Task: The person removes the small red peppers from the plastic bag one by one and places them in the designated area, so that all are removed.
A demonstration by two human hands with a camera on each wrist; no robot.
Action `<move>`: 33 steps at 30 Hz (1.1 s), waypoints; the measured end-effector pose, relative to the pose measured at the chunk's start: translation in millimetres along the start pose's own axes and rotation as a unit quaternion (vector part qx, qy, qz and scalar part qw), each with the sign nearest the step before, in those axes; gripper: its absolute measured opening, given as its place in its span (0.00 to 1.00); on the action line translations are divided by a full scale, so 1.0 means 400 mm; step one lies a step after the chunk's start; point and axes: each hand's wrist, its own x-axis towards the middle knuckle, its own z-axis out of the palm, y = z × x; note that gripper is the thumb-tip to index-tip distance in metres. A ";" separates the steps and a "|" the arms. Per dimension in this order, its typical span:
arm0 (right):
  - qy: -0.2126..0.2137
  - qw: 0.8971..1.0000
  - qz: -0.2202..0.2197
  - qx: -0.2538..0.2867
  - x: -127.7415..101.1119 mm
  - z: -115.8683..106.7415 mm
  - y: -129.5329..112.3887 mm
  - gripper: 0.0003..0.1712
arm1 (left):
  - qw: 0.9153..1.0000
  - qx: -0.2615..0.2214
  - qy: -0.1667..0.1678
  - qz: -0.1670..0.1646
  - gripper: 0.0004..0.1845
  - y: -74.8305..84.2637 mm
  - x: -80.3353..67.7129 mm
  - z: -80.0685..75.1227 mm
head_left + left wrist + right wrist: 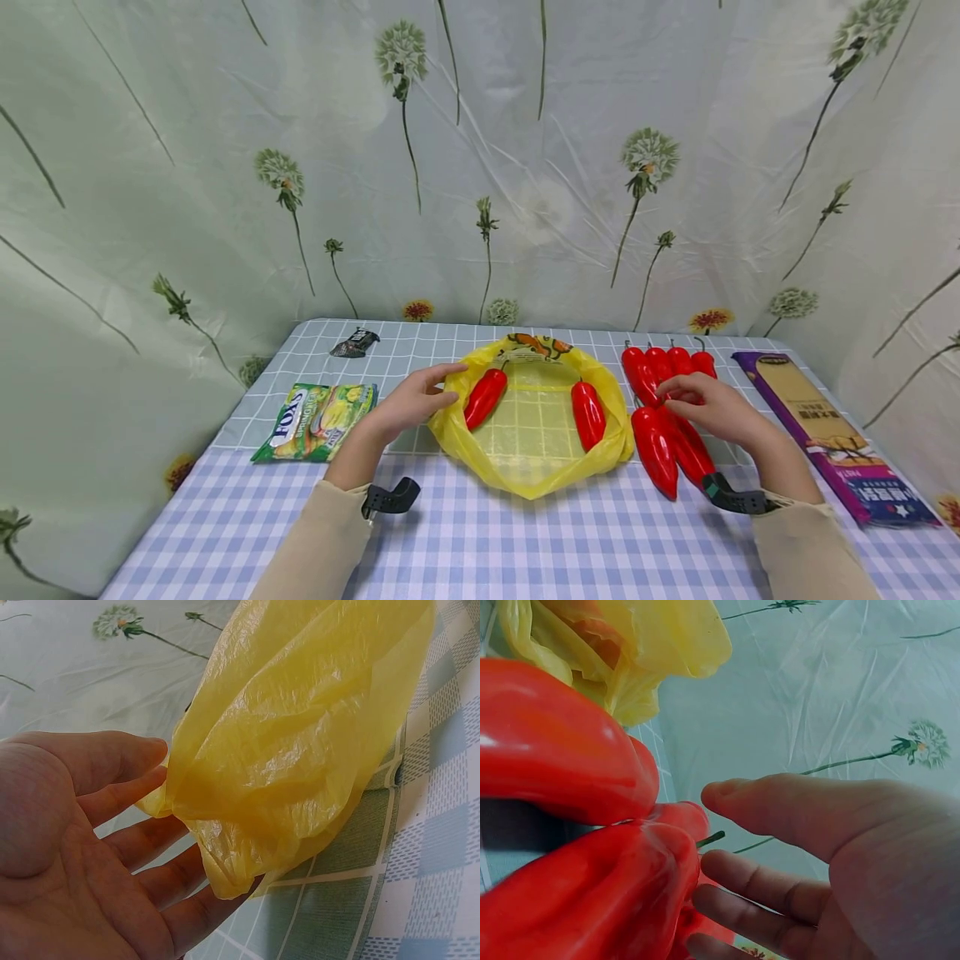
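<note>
Backdrop (525, 150): a pale green sheet printed with dandelions is hanging behind and around your work.
Surface (525, 542): a checked cloth, blue-and-white near you and green-and-white farther back, is covering it.
Yellow plastic bag (531, 467): it is lying open and flattened in the middle of the surface, with two red peppers resting inside, one (485, 397) on the left and one (588, 414) on the right.
Purple box (832, 433): a long flat pack is lying along the far right edge, well apart from the bag.
Loose red peppers (660, 375): a cluster is sitting just beside the bag's right edge, four in a back row and two longer ones (656, 450) nearer you.
Snack packet (318, 421): a green packet is lying to the left of the bag; a small dark wrapper (355, 342) is lying behind it.
Left hands (411, 406): you are touching the bag's left rim with relaxed, nearly straight fingers (112, 799), gripping nothing.
Right hands (708, 406): you are resting it over the loose peppers, fingers (757, 889) loosely extended against them, not closed around any.
</note>
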 end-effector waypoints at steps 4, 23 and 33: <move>0.012 1.000 -0.003 -0.011 0.003 0.002 -0.005 0.18 | 1.000 0.002 -0.002 0.005 0.25 -0.002 0.002 0.002; 0.076 0.995 -0.068 -0.019 0.036 0.024 -0.122 0.17 | 1.000 -0.010 -0.001 0.006 0.25 -0.012 -0.001 0.002; 0.111 0.988 -0.102 0.015 0.071 0.069 -0.193 0.15 | 1.000 -0.001 -0.009 0.016 0.25 -0.009 0.002 0.000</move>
